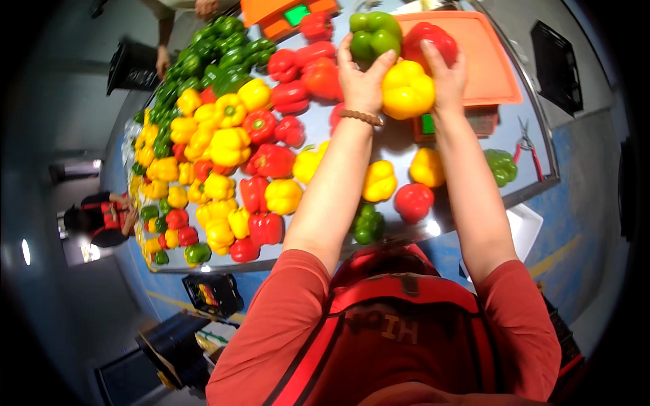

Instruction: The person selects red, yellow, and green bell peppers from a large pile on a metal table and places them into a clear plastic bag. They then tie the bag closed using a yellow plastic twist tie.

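Observation:
Both my hands are raised over the near edge of an orange tray (482, 56) that rests on a scale with a green display (428, 123). A green bell pepper (375, 36) sits in the grip of my left hand (361, 83). My right hand (448, 81) has its fingers around a red bell pepper (431, 43). Between the two hands a yellow bell pepper (408, 90) is held, touching both. Below, loose on the metal table (401, 139), lie yellow peppers (380, 181), a red pepper (414, 202) and a green pepper (368, 224).
Heaps of green (223, 56), yellow (231, 146) and red peppers (274, 160) cover the table's left side. Red-handled pruning shears (528, 147) and a green pepper (501, 167) lie at right. Another orange scale (289, 15) stands at the back. Co-workers (109, 218) are at the table's far sides. Black crates (212, 294) stand on the floor.

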